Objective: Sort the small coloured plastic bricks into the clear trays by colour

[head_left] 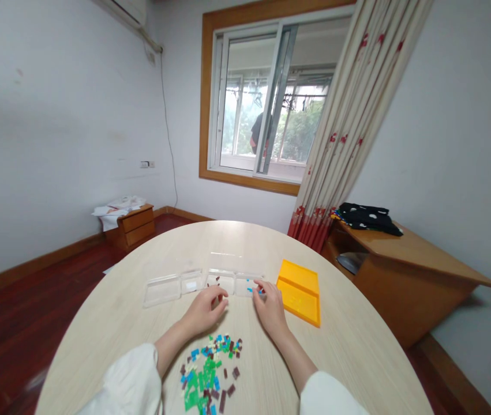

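Note:
My left hand [205, 309] hovers low over the table with its fingers loosely curled and the thumb apart, nothing visible between them. Just beyond it, a clear plastic box [227, 291] has a few small brown bricks [217, 280] in it. At the clear box to the right, my right hand [269, 305] reaches over the near edge, thumb and fingertips slightly apart above small blue bricks [249, 289]. Whether its fingertips touch a brick is too small to tell. Between my forearms lies a loose pile of green, blue, brown and cream toy bricks [204, 374].
Left of these stands another clear box pair [161, 290]. An open yellow case [299, 282] lies right of my right hand. The round table [344, 357] has a curved far edge. Beyond are a wooden desk [422, 253], a small cabinet [135, 225] and a person [257, 129] behind the window.

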`<state>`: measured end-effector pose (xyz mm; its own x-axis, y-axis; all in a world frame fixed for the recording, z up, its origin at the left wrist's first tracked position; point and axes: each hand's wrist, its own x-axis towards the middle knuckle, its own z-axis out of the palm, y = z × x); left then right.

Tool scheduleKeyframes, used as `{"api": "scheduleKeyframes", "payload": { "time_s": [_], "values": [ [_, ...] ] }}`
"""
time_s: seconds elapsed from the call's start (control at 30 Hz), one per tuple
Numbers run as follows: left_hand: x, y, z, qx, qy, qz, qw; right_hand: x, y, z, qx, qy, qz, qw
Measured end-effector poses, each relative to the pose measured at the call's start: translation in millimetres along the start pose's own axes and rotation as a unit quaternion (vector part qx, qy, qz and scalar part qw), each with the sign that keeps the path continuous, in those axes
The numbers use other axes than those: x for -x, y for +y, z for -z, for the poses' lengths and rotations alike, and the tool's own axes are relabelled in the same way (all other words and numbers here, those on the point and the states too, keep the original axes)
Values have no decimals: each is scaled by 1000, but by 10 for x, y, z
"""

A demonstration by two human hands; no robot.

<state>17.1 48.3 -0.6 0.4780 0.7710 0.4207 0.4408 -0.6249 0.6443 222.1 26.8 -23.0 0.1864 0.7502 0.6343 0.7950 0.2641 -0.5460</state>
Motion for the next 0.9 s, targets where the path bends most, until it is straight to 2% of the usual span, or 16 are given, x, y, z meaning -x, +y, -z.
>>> {"api": "scheduleKeyframes", "payload": {
  "time_s": [0.2, 0.4, 0.5, 0.63, 0.77, 0.9],
  "values": [
    [51, -82, -8, 21, 30, 14, 999, 27, -42, 10, -31, -4, 5, 1000],
    [127, -47, 65, 20, 45, 34, 998, 48, -94, 33, -58, -3, 1, 998],
    [154, -25, 91, 22, 47, 38, 998, 83, -175, 85, -71, -30, 1, 997],
    [169, 8, 105, 20, 47, 38, 998, 175, -341, 179, -121, -133, 8, 984],
    [167, 35, 110, 19, 42, 38, 998, 228, -448, 283, -196, -294, -13, 935],
    [164, 14, 95, 18, 38, 34, 999, 187, -444, 385, -231, -377, -5, 897]
  ]
}}
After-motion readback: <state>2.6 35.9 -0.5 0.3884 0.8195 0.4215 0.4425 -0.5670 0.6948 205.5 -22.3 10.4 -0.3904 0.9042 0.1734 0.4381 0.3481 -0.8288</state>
